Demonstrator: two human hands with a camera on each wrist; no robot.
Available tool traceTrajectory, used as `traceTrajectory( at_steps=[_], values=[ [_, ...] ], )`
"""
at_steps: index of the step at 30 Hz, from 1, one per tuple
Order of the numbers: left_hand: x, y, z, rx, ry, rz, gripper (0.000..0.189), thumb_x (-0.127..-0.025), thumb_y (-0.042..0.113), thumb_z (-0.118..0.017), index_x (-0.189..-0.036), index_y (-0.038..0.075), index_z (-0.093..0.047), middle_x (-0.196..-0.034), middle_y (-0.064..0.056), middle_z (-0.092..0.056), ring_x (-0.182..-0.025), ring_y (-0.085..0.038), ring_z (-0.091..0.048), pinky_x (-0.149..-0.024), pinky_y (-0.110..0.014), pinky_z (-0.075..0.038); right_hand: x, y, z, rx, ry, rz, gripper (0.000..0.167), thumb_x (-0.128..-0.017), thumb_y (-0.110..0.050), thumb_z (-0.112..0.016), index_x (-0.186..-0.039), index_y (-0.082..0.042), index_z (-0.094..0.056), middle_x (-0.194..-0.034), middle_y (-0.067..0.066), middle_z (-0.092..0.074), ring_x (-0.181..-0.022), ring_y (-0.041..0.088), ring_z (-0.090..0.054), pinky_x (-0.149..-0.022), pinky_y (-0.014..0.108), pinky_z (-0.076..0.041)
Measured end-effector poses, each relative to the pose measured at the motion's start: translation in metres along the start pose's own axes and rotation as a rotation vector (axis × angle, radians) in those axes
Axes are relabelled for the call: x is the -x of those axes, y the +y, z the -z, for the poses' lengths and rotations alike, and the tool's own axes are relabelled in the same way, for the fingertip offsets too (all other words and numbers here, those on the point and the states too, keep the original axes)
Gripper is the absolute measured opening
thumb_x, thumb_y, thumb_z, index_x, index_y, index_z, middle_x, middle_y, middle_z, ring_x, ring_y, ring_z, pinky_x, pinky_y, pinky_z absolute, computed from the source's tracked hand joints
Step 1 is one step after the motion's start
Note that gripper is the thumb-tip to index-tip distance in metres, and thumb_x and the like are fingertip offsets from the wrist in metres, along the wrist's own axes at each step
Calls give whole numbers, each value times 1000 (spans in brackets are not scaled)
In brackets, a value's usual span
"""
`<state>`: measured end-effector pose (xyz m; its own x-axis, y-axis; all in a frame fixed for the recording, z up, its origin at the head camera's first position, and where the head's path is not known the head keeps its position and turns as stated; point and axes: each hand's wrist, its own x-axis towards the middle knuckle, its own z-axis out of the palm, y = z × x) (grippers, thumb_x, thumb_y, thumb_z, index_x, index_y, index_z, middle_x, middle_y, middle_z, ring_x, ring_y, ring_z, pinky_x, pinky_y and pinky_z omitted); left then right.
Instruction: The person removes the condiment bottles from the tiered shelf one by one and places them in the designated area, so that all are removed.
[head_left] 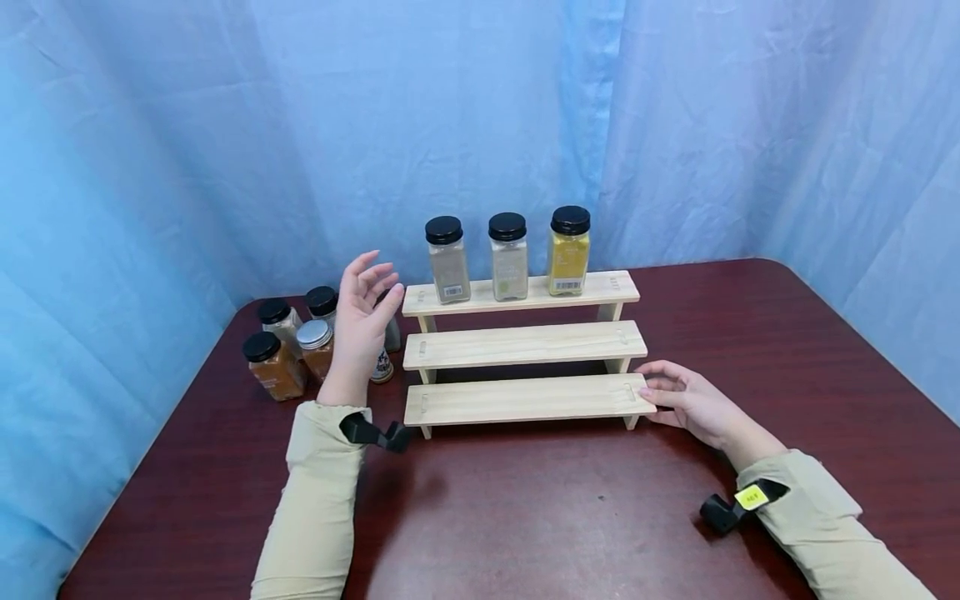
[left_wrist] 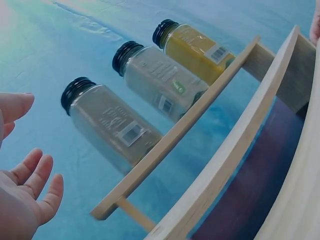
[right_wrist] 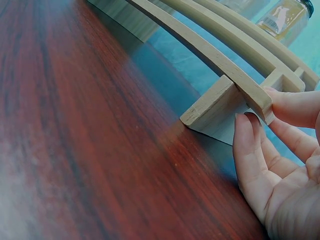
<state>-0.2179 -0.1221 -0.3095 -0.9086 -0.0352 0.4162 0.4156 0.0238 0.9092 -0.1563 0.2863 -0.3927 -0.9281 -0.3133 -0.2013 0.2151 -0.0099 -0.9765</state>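
A three-step wooden spice rack (head_left: 525, 344) stands on the table. My right hand (head_left: 692, 406) holds the right end of its lowest step, thumb on top and fingers around the end; the right wrist view shows this hand (right_wrist: 280, 165) close up. On the top step stand a grey-brown spice jar (head_left: 450, 271), a pale spice jar (head_left: 510, 267) and a yellow spice jar (head_left: 568, 258), all black-lidded. My left hand (head_left: 362, 321) is raised left of the top step, fingers spread and loosely bent, holding nothing. In the left wrist view, the grey-brown jar (left_wrist: 112, 125) is nearest to it.
Left of the rack stand several more jars, among them an orange-brown jar (head_left: 277, 371) and a silver-lidded jar (head_left: 315, 346). My left hand and forearm partly hide this group. Blue curtains (head_left: 375, 125) hang behind and beside the dark red table (head_left: 562, 517).
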Motion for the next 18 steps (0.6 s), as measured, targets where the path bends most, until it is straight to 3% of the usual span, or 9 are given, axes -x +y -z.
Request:
traceTrajectory(
  at_steps=[8, 18],
  values=[
    [-11, -6, -20, 42, -21, 51, 54, -96, 3, -51, -144, 8, -28, -137, -16, -39, -133, -31, -38, -111, -44, -31, 0, 0, 1, 1, -5, 2, 21, -93, -7, -58, -106, -24, -55, -94, -6, -63, -84, 8, -64, -75, 27, -56],
    [-20, -14, -37, 51, -76, 102, 59, -96, 8, -54, -147, 14, -25, -147, -12, -33, -140, -25, -30, -114, -41, -28, -1, 2, 2, -2, -12, 6, 23, -93, -6, -57, -104, -25, -56, -93, -5, -63, -84, 8, -64, -74, 27, -56]
  ],
)
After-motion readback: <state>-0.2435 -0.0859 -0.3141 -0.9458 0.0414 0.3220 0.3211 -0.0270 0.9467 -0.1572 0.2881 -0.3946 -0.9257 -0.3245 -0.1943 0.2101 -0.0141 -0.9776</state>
